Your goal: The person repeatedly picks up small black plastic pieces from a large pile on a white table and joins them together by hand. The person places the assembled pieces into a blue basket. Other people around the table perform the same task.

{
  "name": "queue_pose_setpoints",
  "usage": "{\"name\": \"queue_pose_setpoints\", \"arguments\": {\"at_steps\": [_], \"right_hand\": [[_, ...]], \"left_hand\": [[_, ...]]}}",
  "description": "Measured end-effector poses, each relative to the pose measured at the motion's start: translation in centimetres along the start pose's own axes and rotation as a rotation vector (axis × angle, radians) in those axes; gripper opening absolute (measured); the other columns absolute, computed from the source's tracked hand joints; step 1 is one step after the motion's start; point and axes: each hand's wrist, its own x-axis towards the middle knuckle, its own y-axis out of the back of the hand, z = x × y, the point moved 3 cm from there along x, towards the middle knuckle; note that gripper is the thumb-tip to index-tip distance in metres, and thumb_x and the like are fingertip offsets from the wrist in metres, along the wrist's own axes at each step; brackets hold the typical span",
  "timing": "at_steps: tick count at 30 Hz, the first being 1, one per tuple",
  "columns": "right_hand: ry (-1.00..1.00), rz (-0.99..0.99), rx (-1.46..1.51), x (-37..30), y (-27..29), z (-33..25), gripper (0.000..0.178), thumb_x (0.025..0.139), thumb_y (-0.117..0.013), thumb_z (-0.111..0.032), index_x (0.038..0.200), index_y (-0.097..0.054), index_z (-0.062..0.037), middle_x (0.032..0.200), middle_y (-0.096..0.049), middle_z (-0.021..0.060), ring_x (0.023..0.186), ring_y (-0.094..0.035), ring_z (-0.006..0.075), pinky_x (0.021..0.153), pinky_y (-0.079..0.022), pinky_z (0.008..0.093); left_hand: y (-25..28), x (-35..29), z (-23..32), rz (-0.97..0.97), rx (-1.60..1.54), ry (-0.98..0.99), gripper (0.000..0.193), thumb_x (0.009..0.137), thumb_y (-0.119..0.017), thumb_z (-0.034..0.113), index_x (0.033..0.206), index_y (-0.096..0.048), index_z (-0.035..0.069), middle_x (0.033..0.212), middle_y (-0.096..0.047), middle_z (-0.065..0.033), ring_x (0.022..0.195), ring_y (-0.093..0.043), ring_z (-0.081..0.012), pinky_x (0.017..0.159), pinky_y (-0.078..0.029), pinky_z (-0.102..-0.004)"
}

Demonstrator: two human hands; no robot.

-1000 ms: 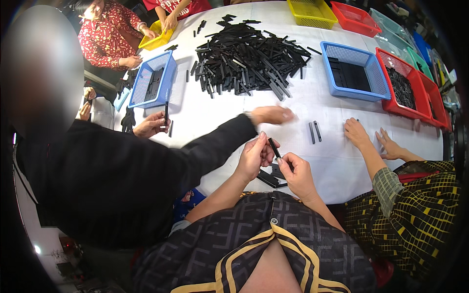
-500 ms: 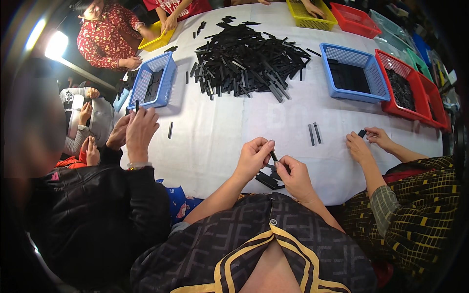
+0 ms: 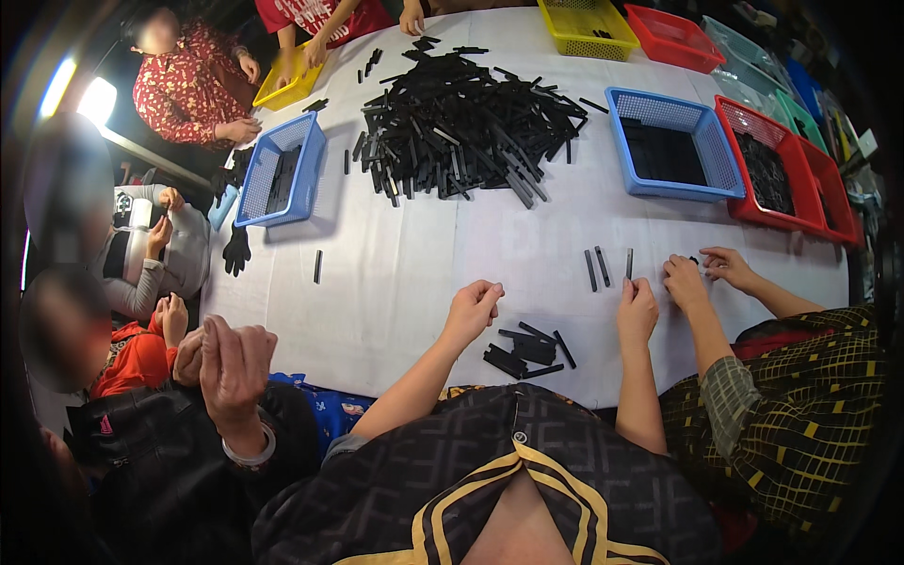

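Note:
My right hand (image 3: 639,313) pinches a slim dark strip (image 3: 630,262) upright by its lower end, over the table to the right. Beside it two similar strips (image 3: 596,270) lie side by side on the white cloth. My left hand (image 3: 473,313) is closed above the cloth, fingertips pressed together; anything between them is too small or hidden to make out. Between my forearms, close to my body, lies a small group of black pieces (image 3: 535,349), some strips and some wider blocks. Farther off is a large heap of black strips (image 3: 471,122).
A blue basket (image 3: 673,186) with black pieces and red baskets (image 3: 782,218) stand at right, another blue basket (image 3: 282,217) at left. Yellow (image 3: 589,42) and red trays (image 3: 673,38) line the far edge. Co-workers' hands (image 3: 692,282) work close at right, others (image 3: 231,377) at left.
My hands have parted. The right one has moved right and forward with a strip upright in it; the left has shifted slightly, away from the strip both were at. The near pieces now show fully.

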Motion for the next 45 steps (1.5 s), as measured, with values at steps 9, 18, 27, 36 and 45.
{"name": "queue_pose_setpoints", "arguments": {"at_steps": [9,18,27,36,45], "right_hand": [[0.059,0.053,-0.219,3.0,-1.5,-2.2,0.023,0.08,-0.059,-0.027,0.095,-0.057,-0.0087,0.086,-0.055,0.0096,0.085,-0.052,0.0287,0.074,-0.039,0.0418],[0.404,-0.198,-0.087,8.5,-12.2,-12.6,0.027,0.075,-0.064,-0.017,0.098,-0.058,-0.0053,0.092,-0.053,0.0095,0.09,-0.051,0.0273,0.077,-0.04,0.0393],[0.088,-0.399,0.134,10.5,-16.8,-11.3,0.017,0.078,-0.062,-0.018,0.086,-0.056,-0.0036,0.082,-0.058,0.008,0.074,-0.056,0.0241,0.067,-0.044,0.0379],[-0.592,-1.163,1.393,0.3,-2.9,-15.4,0.018,0.091,-0.049,-0.019,0.088,-0.053,-0.0017,0.069,-0.053,0.0027,0.06,-0.046,0.0096,0.055,-0.037,0.0203],[-0.419,-0.935,1.208,-5.3,2.3,-16.5,0.017,0.093,-0.045,-0.016,0.086,-0.053,-0.0036,0.065,-0.049,-0.0016,0.059,-0.042,0.0044,0.053,-0.033,0.0181]], "left_hand": [[3.7,2.4,-2.1,0.498,0.46,-0.361,0.01,0.081,-0.059,0.015,0.083,-0.058,0.005,0.059,-0.056,-0.0084,0.053,-0.055,-0.0203,0.052,-0.043,-0.0304],[3.4,1.8,-1.7,0.478,0.598,-0.592,0.006,0.078,-0.061,0.011,0.081,-0.06,0.006,0.063,-0.057,-0.0086,0.053,-0.055,-0.0195,0.051,-0.044,-0.0292],[3.6,2.0,-1.7,0.485,0.581,-0.649,0.007,0.078,-0.06,0.011,0.082,-0.06,0.005,0.064,-0.057,-0.0088,0.052,-0.054,-0.0207,0.05,-0.044,-0.0297],[2.0,2.2,3.4,0.162,-0.146,-0.26,0.018,0.085,-0.058,0.02,0.092,-0.056,0.003,0.065,-0.053,-0.0003,0.056,-0.049,-0.0073,0.051,-0.038,-0.0224],[-2.2,-1.7,10.5,-0.117,-0.384,-0.157,0.032,0.091,-0.05,0.026,0.07,-0.052,0.002,0.055,-0.044,0.0026,0.046,-0.036,-0.004,0.043,-0.03,-0.0197]]}}
